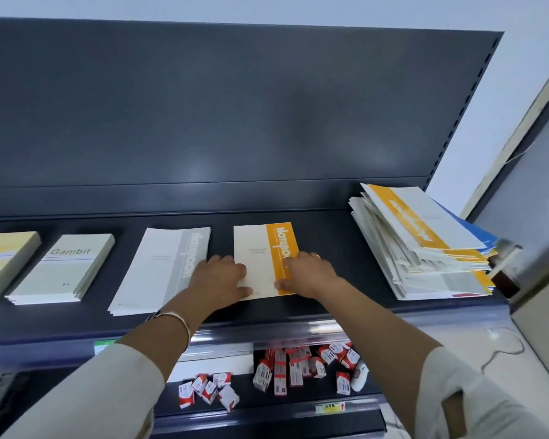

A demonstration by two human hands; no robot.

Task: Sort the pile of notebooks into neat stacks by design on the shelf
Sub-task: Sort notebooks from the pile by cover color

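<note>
The orange-banded notebook (pixel 260 258), lettered "Monsoon" as far as we can read, lies flat on the dark shelf (pixel 330 242) under our left hand (pixel 222 277), spread on its white half, and our right hand (pixel 308 274), flat on the orange band. Left of it we see a grey "Monsoon" stack (pixel 159 267), then a "Gambit" stack (pixel 64 270); right of it, the untidy pile (pixel 425 248).

orange-banded notebook (pixel 260 248) flat on shelf (pixel 330 223), untidy pile (pixel 425 242) right
</note>
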